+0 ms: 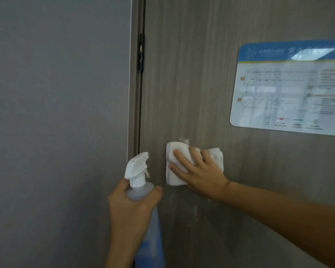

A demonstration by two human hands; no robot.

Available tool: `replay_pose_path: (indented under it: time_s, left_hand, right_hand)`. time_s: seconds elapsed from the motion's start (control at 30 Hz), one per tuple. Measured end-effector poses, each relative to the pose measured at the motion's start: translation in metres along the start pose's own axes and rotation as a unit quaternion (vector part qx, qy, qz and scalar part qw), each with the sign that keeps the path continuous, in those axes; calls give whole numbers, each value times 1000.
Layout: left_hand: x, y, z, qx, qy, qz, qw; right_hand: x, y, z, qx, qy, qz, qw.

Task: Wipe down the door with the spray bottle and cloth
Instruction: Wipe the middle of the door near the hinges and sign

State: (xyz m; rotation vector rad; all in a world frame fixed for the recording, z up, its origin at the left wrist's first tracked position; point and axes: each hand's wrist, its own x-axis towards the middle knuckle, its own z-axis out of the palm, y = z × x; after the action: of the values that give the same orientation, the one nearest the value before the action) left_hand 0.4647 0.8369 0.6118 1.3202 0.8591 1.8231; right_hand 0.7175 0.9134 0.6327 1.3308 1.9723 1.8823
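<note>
A grey-brown wood-grain door (191,84) fills the middle and right of the head view. My right hand (199,171) presses a folded white cloth (174,171) flat against the door with spread fingers, just below a small white smear. My left hand (132,207) grips the neck of a spray bottle (143,190) with a white trigger head and blue liquid, held upright close to the door's hinge edge, nozzle toward the door.
A laminated blue-and-white notice (290,88) is stuck to the door at upper right. A black hinge (141,52) sits on the door's left edge by the frame. A plain grey wall (56,113) takes up the left side.
</note>
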Motion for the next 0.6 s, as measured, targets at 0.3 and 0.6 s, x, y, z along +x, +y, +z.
replay_pose_path:
  time_s: [0.3, 0.6]
  left_hand:
    - [13, 6, -3, -16, -17, 24, 999]
    - [14, -1, -1, -28, -16, -4, 999]
  right_hand:
    - [108, 125, -44, 36, 78, 270, 959]
    - [1, -12, 3, -13, 67, 82, 994]
